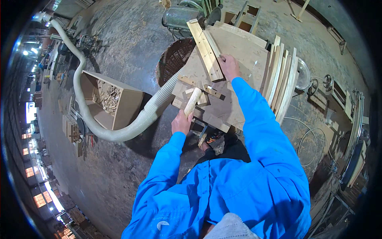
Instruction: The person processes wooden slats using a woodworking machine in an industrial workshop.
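Note:
My left hand (182, 122), at the near left edge of the worktable (242, 75), is closed round the lower end of a short, pale wooden piece (193, 102). That piece tilts up over some small crossed wooden blocks (203, 99) and a narrow wooden bar (214, 91). Farther off, my right hand (229, 67) has its fingers closed at the near end of a slim curved wooden strip (213, 43). The strip lies along a wider pale board with small holes (205, 51). My right fingertips are partly hidden.
A thick white ribbed hose (159, 103) runs left past the table. Beside it stand a wicker basket (171, 59) and an open box (129, 105) of wood offcuts. Several long wooden strips (280, 77) line the table's right side. A grey-green machine (177, 16) stands beyond.

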`<act>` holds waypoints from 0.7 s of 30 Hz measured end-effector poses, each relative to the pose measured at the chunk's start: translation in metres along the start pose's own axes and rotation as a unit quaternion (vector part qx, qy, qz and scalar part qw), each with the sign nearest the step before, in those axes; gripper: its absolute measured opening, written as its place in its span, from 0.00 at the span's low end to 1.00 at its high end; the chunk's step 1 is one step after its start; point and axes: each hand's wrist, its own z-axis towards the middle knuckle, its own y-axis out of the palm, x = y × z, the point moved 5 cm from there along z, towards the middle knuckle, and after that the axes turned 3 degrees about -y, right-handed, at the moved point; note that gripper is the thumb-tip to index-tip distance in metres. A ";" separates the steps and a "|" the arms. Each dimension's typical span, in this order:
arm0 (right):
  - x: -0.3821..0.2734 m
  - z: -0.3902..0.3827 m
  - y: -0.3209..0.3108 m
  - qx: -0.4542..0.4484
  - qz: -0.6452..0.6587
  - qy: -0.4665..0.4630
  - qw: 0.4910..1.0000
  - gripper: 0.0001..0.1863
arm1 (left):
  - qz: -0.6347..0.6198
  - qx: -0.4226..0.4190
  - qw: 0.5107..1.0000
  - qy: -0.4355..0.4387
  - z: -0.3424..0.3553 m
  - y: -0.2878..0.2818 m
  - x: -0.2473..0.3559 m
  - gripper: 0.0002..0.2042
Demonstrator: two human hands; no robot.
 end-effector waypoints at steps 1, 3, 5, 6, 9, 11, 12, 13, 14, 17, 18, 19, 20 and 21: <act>0.001 0.001 0.002 -0.009 -0.009 0.002 1.000 0.14 | -0.001 -0.001 1.000 -0.001 0.000 -0.001 0.000 0.23; 0.002 0.008 0.009 -0.028 -0.020 0.005 0.999 0.14 | -0.011 -0.006 1.000 0.002 -0.001 -0.002 -0.002 0.23; 0.002 0.017 0.020 -0.048 -0.030 0.008 0.998 0.14 | -0.016 -0.019 1.000 -0.009 -0.003 -0.002 -0.006 0.23; 0.004 0.023 0.026 -0.064 -0.014 0.038 0.997 0.14 | -0.021 -0.031 0.999 -0.018 -0.004 -0.002 -0.008 0.23; 0.013 0.044 0.041 -0.063 0.008 0.058 0.996 0.14 | -0.025 -0.012 0.999 -0.018 -0.007 -0.005 -0.005 0.22; 0.016 0.056 0.048 -0.049 0.016 0.047 0.998 0.14 | -0.027 0.001 1.000 0.002 -0.008 -0.002 -0.007 0.22; 0.015 0.060 0.054 -0.051 0.013 0.040 0.998 0.15 | -0.028 0.014 0.999 0.019 -0.009 -0.003 -0.008 0.21; 0.015 0.063 0.058 -0.053 0.008 0.033 0.998 0.16 | -0.028 0.013 0.999 0.018 -0.009 -0.002 -0.010 0.21; 0.016 0.065 0.061 -0.054 0.008 0.034 0.998 0.16 | -0.036 0.027 0.999 0.028 -0.010 -0.003 -0.010 0.21; 0.025 0.071 0.064 -0.047 -0.006 0.024 0.999 0.15 | -0.038 0.029 0.998 0.030 -0.007 -0.002 -0.007 0.20; 0.025 0.070 0.067 -0.042 -0.004 0.020 0.999 0.15 | -0.030 0.019 0.999 0.019 -0.006 -0.003 -0.008 0.21; 0.025 0.069 0.069 -0.037 -0.002 0.017 0.999 0.15 | -0.029 0.018 0.999 0.019 -0.005 -0.004 -0.007 0.21; 0.025 0.071 0.071 -0.038 -0.002 0.018 0.999 0.15 | -0.035 0.016 0.999 0.012 -0.004 -0.004 -0.007 0.21; 0.027 0.075 0.072 -0.041 0.003 0.027 0.999 0.15 | -0.042 0.014 0.999 0.008 -0.002 -0.005 -0.004 0.21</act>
